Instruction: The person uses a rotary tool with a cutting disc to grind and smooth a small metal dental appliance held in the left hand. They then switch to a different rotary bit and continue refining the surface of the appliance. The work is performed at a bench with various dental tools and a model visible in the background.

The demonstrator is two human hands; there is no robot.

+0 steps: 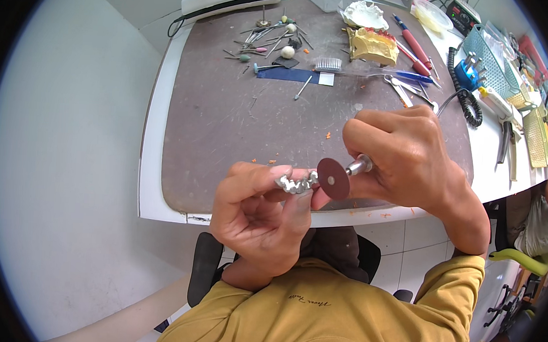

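Silver tooth strip (296, 186) is sitting pinched in left hand (256, 212), right hand (405, 154) gripping rotary tool (360, 165), disc (336, 175) just right of that pinch, probably grinding, calling for steady contact.

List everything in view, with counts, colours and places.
Metal piece: one, silver, in the left hand
Disc: one, brown, on the handpiece
Handpiece: one, silver, in the right hand
Rotary bits: many, mixed, upper left of the mat
Brush: one, clear and white, upper centre
Plaster cast: one, white, top right
Dental model: one, yellow and red, below the plaster cast
Tools: at least two, red, beside the dental model
Bit holder: one, blue, right
Baskets: at least two, blue and yellow, far right
Device: one, black and white, top left
Scraps: several, orange, on the mat
Mat: one, brown, on the bench
Clutter, right edge: too small to tell
Shirt: one, mustard, bottom centre
Left hand, right hand: two, bare, centre
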